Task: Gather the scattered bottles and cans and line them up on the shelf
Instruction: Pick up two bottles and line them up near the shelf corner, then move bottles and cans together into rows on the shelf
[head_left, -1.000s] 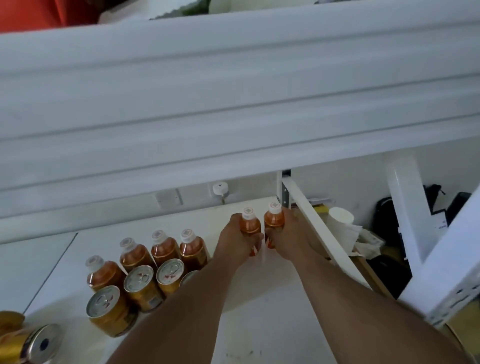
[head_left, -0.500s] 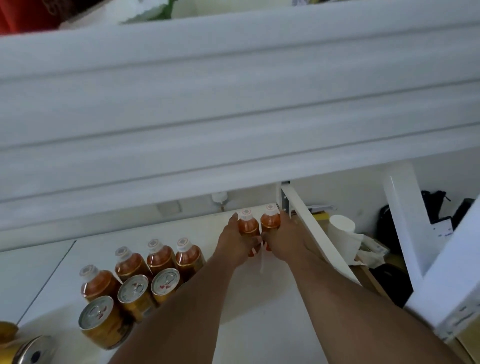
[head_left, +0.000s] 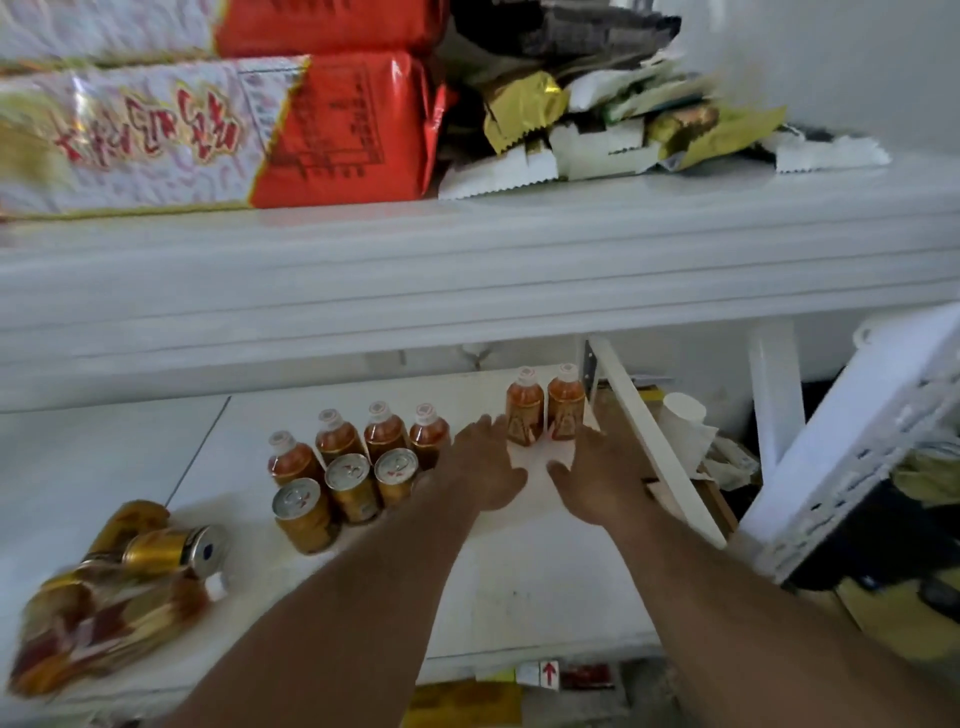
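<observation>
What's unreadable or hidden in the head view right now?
- Heap of cans and bottles at the left of the shelf: motion blur, count unclear.
- Fourth can, if there is one, beside the three upright cans: the left hand and its forearm cover that spot.
- Labels on the two bottles by the right hand: too small to read.
- Red packages on the upper shelf: blurred, cut off by the left edge.

Bare shelf (head_left: 545, 571) lies between the two forearms and in front of the two bottles (head_left: 544, 410) at the back right. Left of it a cluster of bottles and cans (head_left: 348, 467) blocks the way; a pile of lying cans (head_left: 119, 582) fills the left front. The upper shelf (head_left: 467, 280) overhangs low.
</observation>
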